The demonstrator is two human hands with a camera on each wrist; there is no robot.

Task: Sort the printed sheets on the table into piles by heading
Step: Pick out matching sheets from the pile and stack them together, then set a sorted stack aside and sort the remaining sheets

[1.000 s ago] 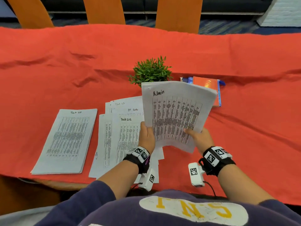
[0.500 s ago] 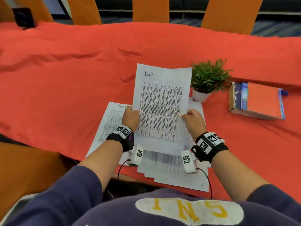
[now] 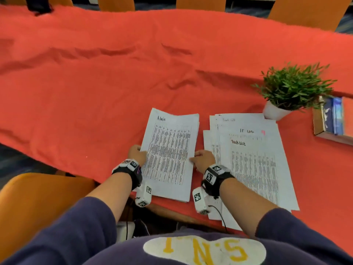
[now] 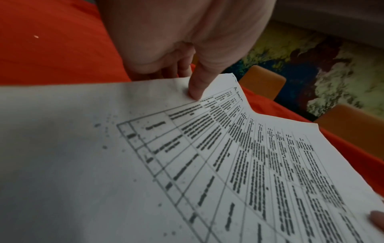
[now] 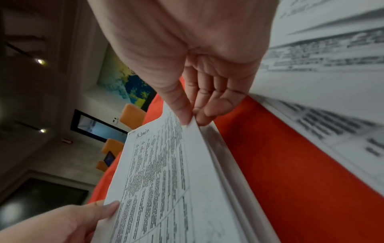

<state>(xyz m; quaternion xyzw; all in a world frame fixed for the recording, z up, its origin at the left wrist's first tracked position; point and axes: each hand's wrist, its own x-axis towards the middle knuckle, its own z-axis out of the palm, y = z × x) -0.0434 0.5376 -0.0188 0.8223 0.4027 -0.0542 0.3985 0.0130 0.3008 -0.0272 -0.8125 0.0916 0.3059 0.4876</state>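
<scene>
Red cloth covers the table, and in the head view the Admin sheets lie near the front edge of it. The left hand holds their left side and the right hand holds their right side. Just to the right lies a messy pile of sheets with "Task List" and "IT Log" written on top. A small green plant in a white pot stands at the far right corner of that pile, and a book lies by the right edge of the table. Orange chairs stand along the far edge. In the left wrist view, the left thumb presses down on top of the Admin sheets and the other fingers curl under them, so the hand grips the paper. A fingertip of the other hand shows at the bottom right edge. In the right wrist view, the right hand pinches the edge of the Admin sheets between thumb and fingers. The stack is thick, with many sheets. The left hand grips the other side, thumb on top. The messy pile is blurry on the right.
</scene>
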